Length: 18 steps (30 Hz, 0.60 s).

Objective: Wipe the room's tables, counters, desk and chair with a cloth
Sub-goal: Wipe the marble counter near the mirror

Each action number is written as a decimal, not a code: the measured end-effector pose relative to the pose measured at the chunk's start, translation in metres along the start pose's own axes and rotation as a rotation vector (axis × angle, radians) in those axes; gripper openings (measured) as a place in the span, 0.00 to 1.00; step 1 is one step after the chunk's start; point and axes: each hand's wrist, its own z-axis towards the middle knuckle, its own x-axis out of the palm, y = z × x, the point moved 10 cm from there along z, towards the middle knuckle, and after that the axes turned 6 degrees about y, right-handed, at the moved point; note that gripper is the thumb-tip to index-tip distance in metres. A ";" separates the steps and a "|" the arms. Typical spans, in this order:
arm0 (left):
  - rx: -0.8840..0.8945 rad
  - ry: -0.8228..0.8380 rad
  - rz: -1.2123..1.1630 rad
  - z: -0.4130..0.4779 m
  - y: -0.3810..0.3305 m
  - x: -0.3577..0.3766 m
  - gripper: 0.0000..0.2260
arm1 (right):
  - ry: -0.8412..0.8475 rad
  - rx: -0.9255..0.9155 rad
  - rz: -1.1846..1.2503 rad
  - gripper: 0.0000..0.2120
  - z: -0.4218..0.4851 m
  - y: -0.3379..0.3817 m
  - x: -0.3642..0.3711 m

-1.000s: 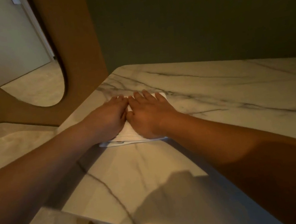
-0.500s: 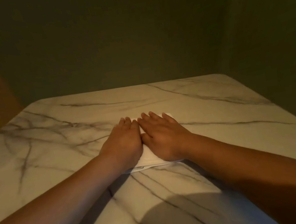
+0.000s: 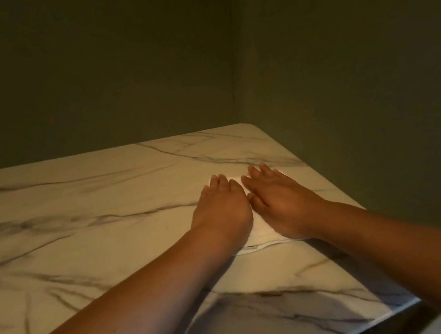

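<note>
Two bare hands lie side by side on one folded white cloth, a little right of the frame's centre. The left hand is palm down on the cloth's left part, its fingers straight and close together, pointing toward the top of the frame. The right hand is palm down on the cloth's right part, fingers straight and slightly fanned; neither hand curls round the fabric, both press flat on it. The two hands nearly touch at the thumbs, with a thin strip of cloth showing between them. Most of the cloth is hidden under the palms; its near hem shows below the wrists as a pale edge, and a small corner peeks out beyond the fingertips. The cloth rests on one marble-patterned tabletop, pale with dark grey veins, which fills the lower left and middle of the frame; the cloth sits near the top's right edge, short of its rounded far right corner. Two forearms reach in from the bottom corners. Behind the table, two dark green walls meet in a corner at upper right.
</note>
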 end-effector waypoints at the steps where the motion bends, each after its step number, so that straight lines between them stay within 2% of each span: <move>1: 0.016 0.006 0.011 0.007 -0.008 0.000 0.28 | -0.027 0.021 -0.030 0.26 -0.001 -0.009 -0.004; 8: 0.053 0.050 0.064 0.048 -0.018 0.000 0.29 | -0.082 0.063 -0.004 0.24 0.021 -0.038 -0.010; 13: 0.028 0.081 0.041 0.065 -0.002 0.000 0.40 | -0.050 0.046 -0.009 0.24 0.049 -0.039 -0.007; 18: -0.002 0.071 0.031 0.073 0.029 -0.002 0.41 | -0.027 0.056 0.010 0.24 0.076 -0.024 -0.004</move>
